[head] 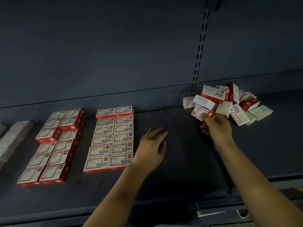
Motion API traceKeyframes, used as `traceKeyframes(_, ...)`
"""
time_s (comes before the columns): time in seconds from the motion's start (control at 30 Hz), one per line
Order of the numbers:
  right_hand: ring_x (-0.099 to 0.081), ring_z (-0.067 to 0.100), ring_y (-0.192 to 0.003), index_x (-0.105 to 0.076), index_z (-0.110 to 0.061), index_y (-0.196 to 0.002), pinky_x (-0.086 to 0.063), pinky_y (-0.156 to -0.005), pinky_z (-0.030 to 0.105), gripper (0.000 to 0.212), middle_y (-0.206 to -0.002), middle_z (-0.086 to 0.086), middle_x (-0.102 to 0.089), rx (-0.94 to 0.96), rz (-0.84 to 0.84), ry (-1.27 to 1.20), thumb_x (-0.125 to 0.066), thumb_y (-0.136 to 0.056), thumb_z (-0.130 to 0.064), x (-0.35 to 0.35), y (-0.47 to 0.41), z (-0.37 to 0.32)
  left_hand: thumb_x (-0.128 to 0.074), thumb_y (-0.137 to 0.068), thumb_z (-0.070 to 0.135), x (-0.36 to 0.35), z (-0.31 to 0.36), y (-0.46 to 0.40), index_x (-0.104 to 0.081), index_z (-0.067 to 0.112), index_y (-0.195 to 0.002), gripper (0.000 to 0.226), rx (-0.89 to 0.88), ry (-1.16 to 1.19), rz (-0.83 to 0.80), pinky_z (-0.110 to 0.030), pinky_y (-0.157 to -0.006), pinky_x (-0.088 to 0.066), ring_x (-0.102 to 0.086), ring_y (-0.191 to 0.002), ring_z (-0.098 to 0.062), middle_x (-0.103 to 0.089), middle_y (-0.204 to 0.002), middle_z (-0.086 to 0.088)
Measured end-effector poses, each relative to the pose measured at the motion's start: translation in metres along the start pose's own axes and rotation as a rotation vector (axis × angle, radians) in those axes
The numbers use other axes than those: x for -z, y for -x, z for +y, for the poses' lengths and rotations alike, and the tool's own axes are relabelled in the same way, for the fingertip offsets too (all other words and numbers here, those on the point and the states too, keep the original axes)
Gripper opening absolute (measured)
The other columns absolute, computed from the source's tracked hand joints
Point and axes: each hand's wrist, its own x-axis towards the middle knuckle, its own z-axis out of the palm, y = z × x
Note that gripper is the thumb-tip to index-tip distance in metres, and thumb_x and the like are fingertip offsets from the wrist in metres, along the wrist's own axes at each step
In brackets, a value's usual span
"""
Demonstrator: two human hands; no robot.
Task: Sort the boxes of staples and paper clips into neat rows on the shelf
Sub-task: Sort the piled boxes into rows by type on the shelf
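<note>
A loose heap of red-and-white boxes (229, 104) lies at the back right of the dark shelf (180, 153). My right hand (216, 126) reaches into the heap's near edge and pinches one small red-and-white box (199, 113) at its lower corner. My left hand (153, 145) hovers flat over the bare shelf, fingers relaxed, just right of a neat two-column block of boxes (111, 138). Further left stands a second block of boxes (54, 145), partly stacked two high.
Pale white packs (14, 136) lie in a row at the far left edge. A slotted upright (199, 53) rises behind the heap. A price-tag holder (211, 212) sits on the shelf's front lip.
</note>
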Motion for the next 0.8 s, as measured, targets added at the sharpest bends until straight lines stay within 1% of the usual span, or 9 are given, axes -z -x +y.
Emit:
traceKeyframes(0.1, -0.059, 0.012, -0.063, -0.059, -0.013, -0.078, -0.047, -0.058, 0.023, 0.017, -0.07, 0.004, -0.062, -0.028, -0.079, -0.004, -0.063, -0.086, -0.027, 0.003, 0.016, 0.0, -0.05, -0.095, 0.017, -0.002, 0.002, 0.004, -0.044, 0.018, -0.137, 0.043, 0.038, 0.048, 0.023, -0.033, -0.114, -0.023, -0.025, -0.138, -0.014, -0.038, -0.145, -0.001)
traceKeyframes(0.27, -0.055, 0.015, -0.061, -0.064, -0.011, -0.086, -0.044, -0.059, 0.027, 0.016, -0.068, 0.007, -0.063, -0.086, -0.231, -0.071, -0.061, -0.087, -0.026, 0.006, 0.038, -0.006, -0.054, -0.093, 0.015, 0.0, 0.009, 0.003, -0.046, 0.019, -0.135, 0.043, 0.058, 0.165, 0.08, -0.025, -0.108, -0.031, -0.039, -0.128, -0.013, -0.046, -0.137, -0.001)
traceKeyframes(0.4, -0.051, 0.016, -0.058, -0.065, -0.008, -0.091, -0.04, -0.055, 0.027, 0.018, -0.063, 0.006, -0.061, -0.129, -0.391, -0.147, -0.058, -0.087, -0.024, 0.004, 0.054, -0.011, -0.06, -0.09, 0.02, 0.008, 0.021, 0.003, -0.047, 0.022, -0.133, 0.045, 0.084, 0.392, 0.089, -0.005, -0.094, -0.034, -0.045, -0.115, 0.006, -0.056, -0.127, 0.005)
traceKeyframes(0.47, -0.051, 0.018, -0.061, -0.066, -0.007, -0.092, -0.039, -0.056, 0.028, 0.022, -0.064, 0.007, -0.06, -0.117, -0.468, -0.161, -0.06, -0.081, -0.026, 0.002, 0.061, -0.012, -0.059, -0.09, 0.022, 0.014, 0.029, 0.004, -0.049, 0.03, -0.128, 0.04, 0.104, 0.585, 0.049, -0.012, -0.096, -0.039, -0.05, -0.112, 0.007, -0.06, -0.119, 0.014)
traceKeyframes(0.53, -0.05, 0.019, -0.063, -0.066, -0.007, -0.093, -0.039, -0.056, 0.027, 0.028, -0.066, 0.008, -0.059, -0.097, -0.513, -0.154, -0.06, -0.078, -0.03, -0.001, 0.067, -0.013, -0.057, -0.091, 0.019, 0.02, 0.035, 0.007, -0.054, 0.033, -0.117, 0.03, 0.109, 0.751, 0.043, -0.018, -0.093, -0.045, -0.057, -0.107, 0.003, -0.065, -0.108, 0.018)
traceKeyframes(0.6, -0.051, 0.018, -0.064, -0.068, -0.008, -0.094, -0.04, -0.057, 0.027, 0.031, -0.066, 0.008, -0.059, -0.074, -0.554, -0.141, -0.059, -0.077, -0.033, -0.005, 0.072, -0.012, -0.057, -0.089, 0.015, 0.023, 0.035, 0.01, -0.062, 0.024, -0.11, 0.023, 0.192, 0.902, 0.102, -0.02, -0.088, -0.047, -0.062, -0.101, -0.004, -0.069, -0.103, 0.011)
traceKeyframes(0.7, -0.052, 0.017, -0.062, -0.07, -0.008, -0.089, -0.043, -0.056, 0.026, 0.038, -0.067, 0.008, -0.063, -0.021, -0.616, -0.065, -0.057, -0.076, -0.042, -0.01, 0.081, -0.011, -0.058, -0.088, 0.011, 0.023, 0.029, 0.015, -0.067, 0.014, -0.1, 0.016, 0.452, 1.148, 0.168, -0.03, -0.087, -0.049, -0.065, -0.097, -0.018, -0.071, -0.097, -0.003)
traceKeyframes(0.77, -0.054, 0.017, -0.061, -0.07, -0.005, -0.08, -0.045, -0.059, 0.026, 0.047, -0.069, 0.007, -0.067, 0.009, -0.619, 0.012, -0.051, -0.076, -0.048, -0.015, 0.086, -0.01, -0.055, -0.089, 0.01, 0.024, 0.022, 0.018, -0.065, 0.005, -0.101, 0.017, 0.564, 1.295, 0.184, -0.034, -0.084, -0.051, -0.066, -0.095, -0.026, -0.07, -0.095, -0.011)
traceKeyframes(0.8, -0.055, 0.016, -0.061, -0.069, -0.004, -0.075, -0.046, -0.061, 0.025, 0.051, -0.069, 0.007, -0.068, 0.025, -0.605, 0.044, -0.049, -0.076, -0.051, -0.018, 0.089, -0.009, -0.054, -0.089, 0.009, 0.025, 0.018, 0.019, -0.064, 0.002, -0.104, 0.019, 0.608, 1.356, 0.202, -0.033, -0.08, -0.052, -0.066, -0.092, -0.026, -0.07, -0.093, -0.012)
